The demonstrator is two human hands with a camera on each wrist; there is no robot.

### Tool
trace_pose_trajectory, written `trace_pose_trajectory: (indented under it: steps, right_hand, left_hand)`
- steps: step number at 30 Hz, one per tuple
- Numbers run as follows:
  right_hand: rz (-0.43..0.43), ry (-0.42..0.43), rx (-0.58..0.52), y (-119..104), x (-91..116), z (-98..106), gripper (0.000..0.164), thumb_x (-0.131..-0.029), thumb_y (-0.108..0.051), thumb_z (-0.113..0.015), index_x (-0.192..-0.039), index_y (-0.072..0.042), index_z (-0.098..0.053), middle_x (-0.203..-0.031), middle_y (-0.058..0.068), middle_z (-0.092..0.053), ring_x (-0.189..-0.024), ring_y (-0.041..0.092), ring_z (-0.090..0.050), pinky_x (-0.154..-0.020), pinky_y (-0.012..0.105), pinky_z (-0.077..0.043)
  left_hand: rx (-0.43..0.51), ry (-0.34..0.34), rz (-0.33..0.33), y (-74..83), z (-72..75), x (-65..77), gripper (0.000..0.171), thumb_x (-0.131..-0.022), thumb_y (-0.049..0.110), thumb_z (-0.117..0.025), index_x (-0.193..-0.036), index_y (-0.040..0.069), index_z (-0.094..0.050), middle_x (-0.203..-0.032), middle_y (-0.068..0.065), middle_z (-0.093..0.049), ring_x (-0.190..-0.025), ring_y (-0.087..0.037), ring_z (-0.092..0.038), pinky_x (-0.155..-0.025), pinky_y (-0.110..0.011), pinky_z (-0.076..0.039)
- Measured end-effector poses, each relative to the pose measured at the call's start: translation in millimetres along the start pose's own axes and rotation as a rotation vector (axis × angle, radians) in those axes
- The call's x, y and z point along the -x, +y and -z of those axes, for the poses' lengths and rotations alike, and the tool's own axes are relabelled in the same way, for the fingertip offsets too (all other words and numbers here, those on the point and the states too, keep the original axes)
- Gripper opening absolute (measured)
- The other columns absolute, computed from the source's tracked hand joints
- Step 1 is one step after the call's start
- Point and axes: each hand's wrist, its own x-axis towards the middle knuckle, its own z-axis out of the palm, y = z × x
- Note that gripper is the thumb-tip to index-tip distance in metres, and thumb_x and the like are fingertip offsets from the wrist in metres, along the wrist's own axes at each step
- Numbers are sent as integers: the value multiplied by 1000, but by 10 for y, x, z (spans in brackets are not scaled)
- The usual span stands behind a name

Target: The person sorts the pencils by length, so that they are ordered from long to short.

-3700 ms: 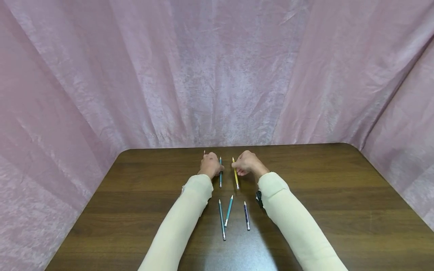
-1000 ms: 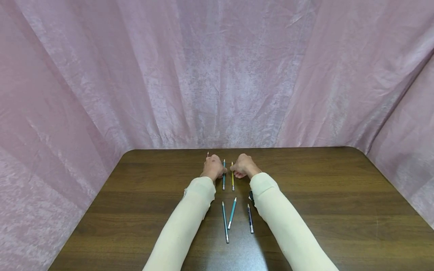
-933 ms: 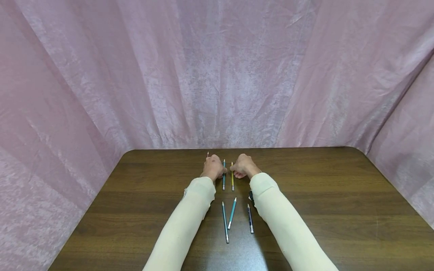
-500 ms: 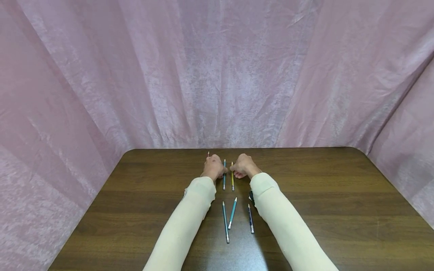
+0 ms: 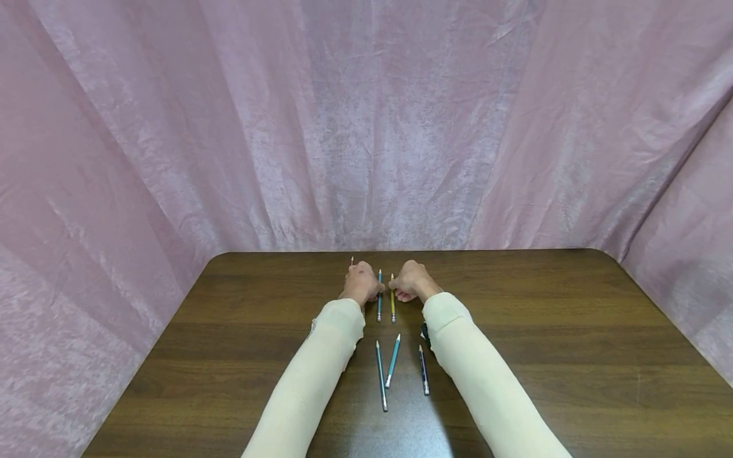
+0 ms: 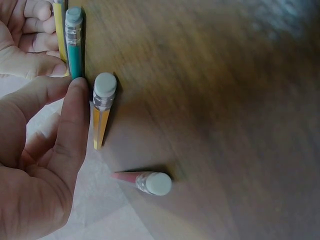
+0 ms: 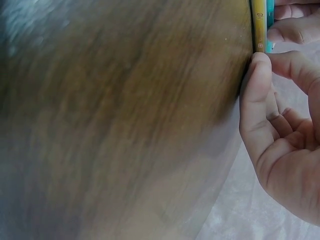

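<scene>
In the head view my left hand (image 5: 362,284) pinches a teal pencil (image 5: 379,310) between thumb and finger. Just to its right, my right hand (image 5: 413,280) pinches a yellow pencil (image 5: 392,310). Both pencils point toward the far edge, nearly parallel, with a narrow gap between them. The left wrist view shows the teal pencil's white eraser (image 6: 74,15), with an orange-yellow pencil (image 6: 101,122) and a red pencil (image 6: 131,177) lying by the left hand. Most of the red one is hidden behind that hand in the head view, only its tip (image 5: 352,260) showing.
Nearer the body lie a dark teal pencil (image 5: 381,376), a light blue pencil (image 5: 393,360) slanting close beside it, and a dark blue pencil (image 5: 424,370) by the right sleeve. The brown wooden table (image 5: 258,350) ends at a pink curtain (image 5: 366,127).
Since the oldest frame, the right hand has brought the yellow pencil left, closer to the teal one, and straightened it. Over the last second both hands have stayed almost still.
</scene>
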Motion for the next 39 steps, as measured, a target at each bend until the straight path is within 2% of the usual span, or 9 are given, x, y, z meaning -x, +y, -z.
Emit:
trace_pose_trajectory:
  steps: [7,14,19,26,33,39]
  right_hand:
    - [18,9,-19,19,17,8,17,-90,-5,-68,-77,5,-69,-58,8,-65,-43,10,-59,-47,24,-55]
    - [21,2,-33,17,37,59,16,-89,-4,-66,-78,7,-70,-62,11,-68,-44,10,-61,-50,25,-57]
    - [36,-16,-45,-2,73,150,15,-88,-3,-64,-78,6,-70,-62,13,-68,-46,12,-63,-52,26,-58]
    - [107,-25,-19,-13,200,249,15,-91,-4,-64,-89,9,-72,-63,10,-68,-47,9,-62,-53,25,-58]
    - [154,-32,-26,-7,333,330,17,-90,-5,-67,-93,11,-71,-63,9,-67,-47,9,-61,-54,26,-58]
    - [182,-44,6,-6,444,404,20,-91,-8,-68,-96,11,-72,-70,12,-70,-52,11,-64,-57,28,-60]
  left_hand:
    - [-28,-1,20,9,-8,-22,20,-85,19,-81,-86,2,-70,-81,-13,-64,-67,-24,-63,-66,-33,-57]
    - [33,-17,-7,20,48,3,17,-85,15,-80,-75,4,-71,-65,-6,-67,-56,-18,-66,-58,-30,-56]
    - [34,-31,-15,27,117,7,17,-87,17,-78,-80,3,-72,-63,-6,-67,-55,-16,-66,-58,-28,-56]
    - [47,-53,11,35,224,49,17,-88,16,-76,-88,0,-72,-61,-5,-69,-62,-18,-72,-60,-28,-57]
    - [21,-59,-36,25,298,108,18,-88,15,-77,-76,3,-77,-57,-3,-68,-65,-20,-73,-66,-31,-59]
    - [-8,-75,-84,47,361,176,22,-89,17,-77,-69,6,-78,-53,1,-66,-68,-20,-73,-77,-36,-58]
